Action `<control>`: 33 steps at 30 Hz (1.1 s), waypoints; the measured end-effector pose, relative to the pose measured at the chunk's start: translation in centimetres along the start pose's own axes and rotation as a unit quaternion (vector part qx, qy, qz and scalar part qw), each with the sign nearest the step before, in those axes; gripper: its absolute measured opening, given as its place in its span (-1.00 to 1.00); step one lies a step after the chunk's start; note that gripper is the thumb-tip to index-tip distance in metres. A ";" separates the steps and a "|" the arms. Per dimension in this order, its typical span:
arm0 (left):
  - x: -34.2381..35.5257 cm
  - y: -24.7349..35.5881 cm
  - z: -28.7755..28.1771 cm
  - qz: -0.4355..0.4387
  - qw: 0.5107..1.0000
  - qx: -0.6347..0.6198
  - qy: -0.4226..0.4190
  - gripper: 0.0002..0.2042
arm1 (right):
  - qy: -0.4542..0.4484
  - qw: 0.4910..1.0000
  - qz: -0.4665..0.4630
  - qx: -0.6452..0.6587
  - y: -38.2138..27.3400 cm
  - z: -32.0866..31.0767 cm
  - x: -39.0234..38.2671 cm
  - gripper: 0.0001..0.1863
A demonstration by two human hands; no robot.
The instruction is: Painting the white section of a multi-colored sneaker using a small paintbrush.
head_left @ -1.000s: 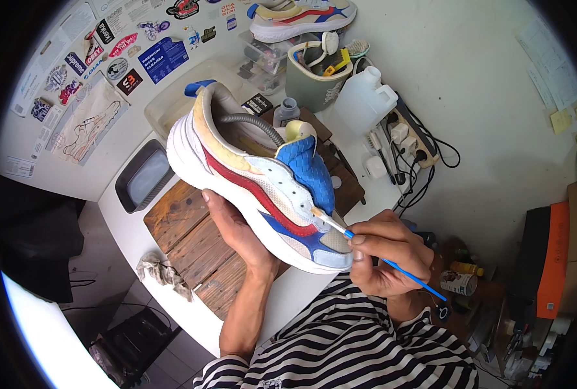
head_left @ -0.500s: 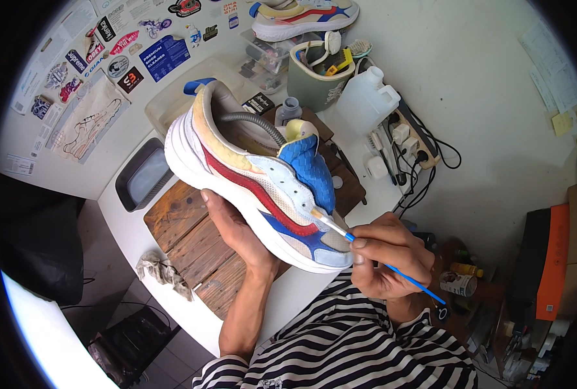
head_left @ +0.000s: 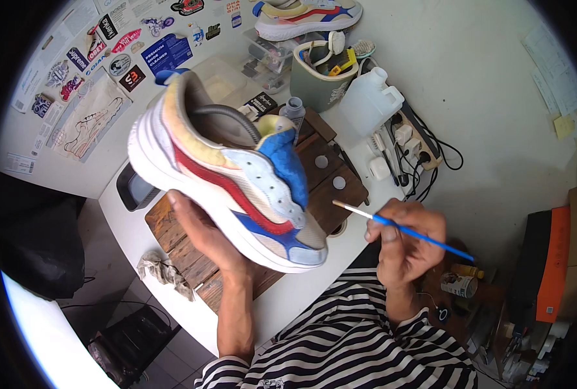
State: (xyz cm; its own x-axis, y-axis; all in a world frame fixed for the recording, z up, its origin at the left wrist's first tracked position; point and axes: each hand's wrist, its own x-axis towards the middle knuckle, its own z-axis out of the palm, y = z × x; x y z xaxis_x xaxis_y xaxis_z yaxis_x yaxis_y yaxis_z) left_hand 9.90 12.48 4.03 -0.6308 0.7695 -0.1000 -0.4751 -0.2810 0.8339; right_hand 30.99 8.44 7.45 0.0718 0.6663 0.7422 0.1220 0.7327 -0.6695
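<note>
My left hand (head_left: pixel 214 243) holds up a sneaker (head_left: pixel 227 178) from below, its fingers mostly hidden behind the thick white sole. The upper is cream mesh with a red stripe, blue panels, pale blue lace panel and a blue tongue folded outward. No lace runs through the eyelets, and a grey ribbed coil curves inside the opening. To the right, my right hand (head_left: pixel 408 240) pinches a thin blue paintbrush (head_left: pixel 402 228). The brush tip points left toward the shoe's front and is apart from it. Two small white round caps (head_left: pixel 339 183) lie on the dark wooden board beyond.
A matching sneaker (head_left: pixel 308 19) stands at the back. Nearby are a grey-green bin (head_left: pixel 319 81) of brushes, a translucent jug (head_left: pixel 371 102), a small grey bottle (head_left: pixel 293 111) and a power strip (head_left: pixel 421 139) with cables. A crumpled rag (head_left: pixel 164 272) lies at the table's left edge.
The paintbrush has come off the shoe's lace panel and moved right with my right hand. My left hand has shifted the sneaker to the left, uncovering the round caps.
</note>
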 end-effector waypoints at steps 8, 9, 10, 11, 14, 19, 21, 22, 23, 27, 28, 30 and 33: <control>3.6 4.4 -1.8 0.093 0.995 0.016 0.044 -0.40 | -0.083 0.984 0.160 -0.005 7.1 3.7 -2.0 -0.81; 3.7 4.9 -1.7 0.080 0.996 0.008 0.046 -0.40 | -0.114 0.980 0.150 -0.056 7.6 4.1 -2.0 -0.80; 3.9 4.9 -2.0 0.081 0.996 0.008 0.048 -0.40 | -0.116 0.980 0.149 -0.056 7.9 4.4 -2.0 -0.80; 4.2 5.2 -2.4 0.080 0.996 0.008 0.033 -0.38 | -0.119 0.982 0.123 -0.085 7.9 5.0 -1.6 -0.80; 4.5 5.2 -2.9 0.065 0.998 0.013 0.021 -0.36 | -0.125 0.981 0.086 -0.122 8.0 5.0 -0.8 -0.78; 4.1 4.5 -2.5 0.048 0.999 0.016 -0.018 -0.41 | -0.177 0.957 0.105 -0.203 8.7 4.5 -0.6 -0.76; 4.1 4.3 -2.5 0.041 0.999 0.012 -0.029 -0.41 | -0.188 0.952 0.116 -0.213 8.9 4.5 -0.8 -0.77; 4.1 4.0 -2.5 0.041 0.998 0.020 -0.031 -0.40 | -0.184 0.952 0.118 -0.212 9.0 4.6 -0.8 -0.77; 4.1 3.8 -2.5 0.041 0.998 0.029 -0.033 -0.39 | -0.181 0.953 0.120 -0.211 9.1 4.6 -0.9 -0.78; 4.4 3.2 -2.7 0.039 0.997 0.049 -0.039 -0.37 | -0.177 0.953 0.120 -0.212 9.4 4.7 -1.0 -0.78; 4.4 3.1 -2.8 0.038 0.997 0.049 -0.040 -0.37 | -0.180 0.952 0.125 -0.215 9.5 4.6 -1.1 -0.79; 4.5 2.9 -2.9 0.040 0.996 0.067 -0.044 -0.37 | -0.184 0.950 0.130 -0.217 9.6 4.6 -1.1 -0.79; 4.6 2.5 -3.1 0.051 0.995 0.067 -0.052 -0.37 | -0.180 0.949 0.129 -0.225 9.3 4.5 -1.1 -0.79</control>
State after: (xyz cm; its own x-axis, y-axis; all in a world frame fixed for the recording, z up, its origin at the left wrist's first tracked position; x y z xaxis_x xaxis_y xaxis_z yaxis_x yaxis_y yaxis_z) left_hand 3.90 13.54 3.92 -0.6016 0.7978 0.0394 -0.3221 -0.2874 0.9020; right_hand 27.62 15.13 0.25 -0.1762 0.8788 0.4435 0.5623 0.4596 -0.6874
